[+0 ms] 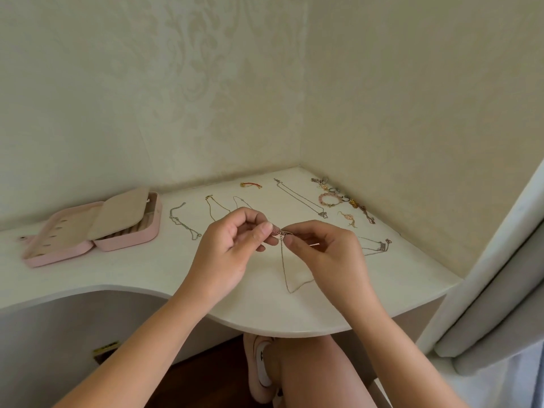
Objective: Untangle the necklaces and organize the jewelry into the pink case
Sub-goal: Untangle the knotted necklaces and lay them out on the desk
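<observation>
Above the white corner table (241, 307), my left hand (232, 245) and my right hand (323, 251) pinch the two ends of a thin chain necklace (284, 269) at its clasp. Its loop hangs down between them to the tabletop. The pink case (129, 242) lies open at the left, its beige inner flap raised over the right half. Several untangled chains lie spread on the table behind my hands: a silver chain (182, 222), a gold chain (213, 206), a long pendant chain (300, 198). Another necklace (375, 247) lies right of my right hand.
Near the back corner lie a red-and-gold bracelet (250, 185), a pink bead bracelet (329, 199), several rings and earrings (348, 219). Walls close the table at the back and right. A curtain (485, 304) hangs at the right. My knee and slipper are below the table edge.
</observation>
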{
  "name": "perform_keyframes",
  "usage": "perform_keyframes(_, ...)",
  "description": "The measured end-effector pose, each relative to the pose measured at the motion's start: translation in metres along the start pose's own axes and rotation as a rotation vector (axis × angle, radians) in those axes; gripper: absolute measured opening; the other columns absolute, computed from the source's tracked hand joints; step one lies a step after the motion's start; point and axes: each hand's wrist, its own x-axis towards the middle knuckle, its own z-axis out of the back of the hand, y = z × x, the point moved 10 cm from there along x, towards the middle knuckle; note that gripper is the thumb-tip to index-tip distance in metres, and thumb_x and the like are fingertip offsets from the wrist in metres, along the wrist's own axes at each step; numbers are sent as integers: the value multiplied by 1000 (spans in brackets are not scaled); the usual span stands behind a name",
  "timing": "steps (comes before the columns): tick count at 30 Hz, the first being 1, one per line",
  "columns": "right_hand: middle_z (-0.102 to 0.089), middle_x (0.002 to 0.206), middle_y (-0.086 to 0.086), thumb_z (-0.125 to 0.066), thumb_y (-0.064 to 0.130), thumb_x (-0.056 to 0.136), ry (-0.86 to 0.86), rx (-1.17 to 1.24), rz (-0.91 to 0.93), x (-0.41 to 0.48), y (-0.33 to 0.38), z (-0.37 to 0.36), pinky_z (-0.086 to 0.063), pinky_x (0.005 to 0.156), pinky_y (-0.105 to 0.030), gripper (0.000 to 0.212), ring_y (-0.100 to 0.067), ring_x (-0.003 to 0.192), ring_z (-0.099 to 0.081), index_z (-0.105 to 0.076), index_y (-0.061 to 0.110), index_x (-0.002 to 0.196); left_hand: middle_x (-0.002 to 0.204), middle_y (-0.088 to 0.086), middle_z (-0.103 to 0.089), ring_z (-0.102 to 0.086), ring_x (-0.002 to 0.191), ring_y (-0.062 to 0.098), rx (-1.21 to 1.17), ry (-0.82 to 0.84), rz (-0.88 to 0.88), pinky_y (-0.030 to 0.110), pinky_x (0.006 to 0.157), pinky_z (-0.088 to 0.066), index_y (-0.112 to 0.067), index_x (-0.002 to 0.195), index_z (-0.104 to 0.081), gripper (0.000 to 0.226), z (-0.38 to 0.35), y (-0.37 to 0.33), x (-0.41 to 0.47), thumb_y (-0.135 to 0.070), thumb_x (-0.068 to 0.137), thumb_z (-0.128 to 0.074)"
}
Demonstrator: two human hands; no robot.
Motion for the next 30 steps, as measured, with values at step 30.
perform_keyframes(30, -71, 72, 3, -77, 1, 74, 115, 185, 123, 2, 61, 9, -52, 66, -16, 17, -6, 69, -66, -70, 17, 75, 83, -6, -69, -67, 83, 8, -50, -66, -150, 20, 72, -51, -14, 90, -59, 15, 8, -54, -6, -28, 90, -53)
